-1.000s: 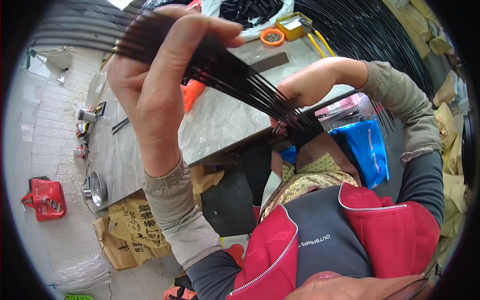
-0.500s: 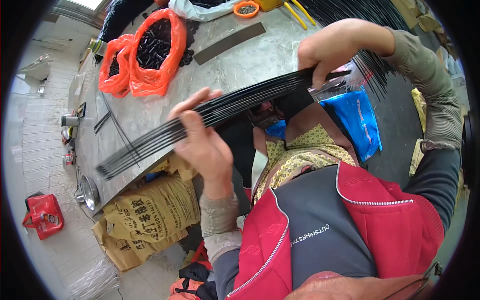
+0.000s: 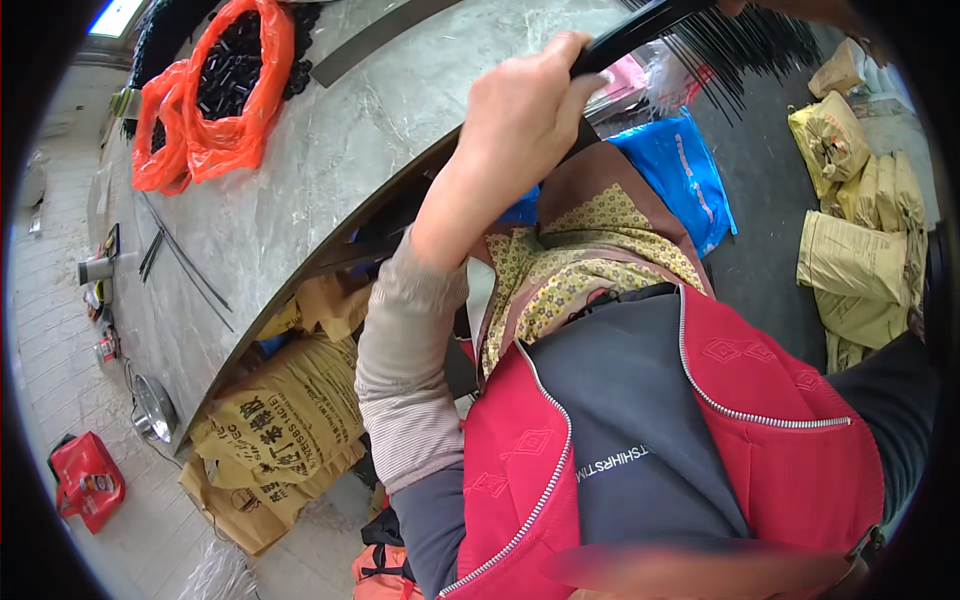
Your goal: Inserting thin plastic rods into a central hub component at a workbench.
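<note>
My left hand (image 3: 530,125) is closed around one end of a bundle of thin black rods (image 3: 642,30), at the far side of the table. The bundle slants up to the right and out through the top edge of the picture. Only a dark sliver of my right hand (image 3: 790,12) shows at the top right, near the bundle's other end; its fingers are mostly cut off. Under and right of the bundle, a large spread of loose thin black rods (image 3: 745,55) hangs over the table's edge.
Two orange plastic bags (image 3: 240,150) of small black tubes stand on the grey table (image 3: 340,150), beside a flat dark strip (image 3: 385,35). A few black rods (image 3: 185,260) lie at the left. A blue bag (image 3: 690,180) and stacked tan sacks (image 3: 855,255) are to the right; brown sacks (image 3: 285,410) sit below the table.
The bundle has moved from across my front to the upper right, and both hands have gone with it. My right hand has nearly left the picture. The view has shifted slightly.
</note>
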`<state>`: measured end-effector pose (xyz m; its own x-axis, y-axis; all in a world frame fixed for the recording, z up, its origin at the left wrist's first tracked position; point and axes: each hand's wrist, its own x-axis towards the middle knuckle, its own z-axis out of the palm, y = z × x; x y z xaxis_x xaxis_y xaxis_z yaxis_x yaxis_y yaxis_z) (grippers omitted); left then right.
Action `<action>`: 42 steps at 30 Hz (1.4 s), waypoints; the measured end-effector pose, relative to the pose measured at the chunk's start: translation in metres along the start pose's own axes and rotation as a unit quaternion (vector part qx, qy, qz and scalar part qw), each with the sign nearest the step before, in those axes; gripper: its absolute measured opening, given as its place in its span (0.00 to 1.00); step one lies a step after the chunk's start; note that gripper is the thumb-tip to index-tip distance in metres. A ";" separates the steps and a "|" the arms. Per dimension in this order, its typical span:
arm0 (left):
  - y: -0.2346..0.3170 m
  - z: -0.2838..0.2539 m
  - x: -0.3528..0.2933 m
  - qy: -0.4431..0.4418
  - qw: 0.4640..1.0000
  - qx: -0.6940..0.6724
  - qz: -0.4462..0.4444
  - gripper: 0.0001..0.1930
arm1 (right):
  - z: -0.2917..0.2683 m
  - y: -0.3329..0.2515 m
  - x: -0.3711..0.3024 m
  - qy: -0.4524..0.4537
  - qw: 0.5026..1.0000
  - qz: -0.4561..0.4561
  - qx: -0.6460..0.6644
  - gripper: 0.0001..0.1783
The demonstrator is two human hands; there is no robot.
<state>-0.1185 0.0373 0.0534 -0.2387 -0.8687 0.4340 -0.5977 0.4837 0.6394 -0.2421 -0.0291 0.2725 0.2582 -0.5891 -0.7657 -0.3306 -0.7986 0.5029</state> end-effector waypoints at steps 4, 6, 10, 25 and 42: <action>-0.008 0.045 0.005 0.056 0.984 -0.169 0.022 0.07 | 0.005 -0.021 -0.012 0.081 0.993 -0.010 -0.087 0.13; -0.013 0.060 -0.002 0.068 0.976 -0.205 0.020 0.07 | 0.005 -0.033 -0.015 0.120 0.984 -0.019 -0.133 0.13; -0.023 0.084 -0.028 0.098 0.938 -0.331 0.024 0.05 | 0.006 -0.054 -0.007 0.199 0.953 -0.043 -0.225 0.14; -0.065 0.128 -0.162 0.158 0.918 -0.356 -0.071 0.11 | 0.023 -0.139 0.035 0.477 0.714 -0.117 -0.500 0.17; -0.023 0.128 -0.182 0.151 0.784 -0.535 -0.275 0.14 | 0.030 -0.127 0.121 0.649 0.647 -0.390 -0.086 0.19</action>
<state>-0.1592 0.1709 -0.1219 0.1195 -0.9905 -0.0676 0.4775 -0.0024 0.8786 -0.1961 0.0050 0.1037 0.8675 0.4844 0.1128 0.4377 -0.8513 0.2893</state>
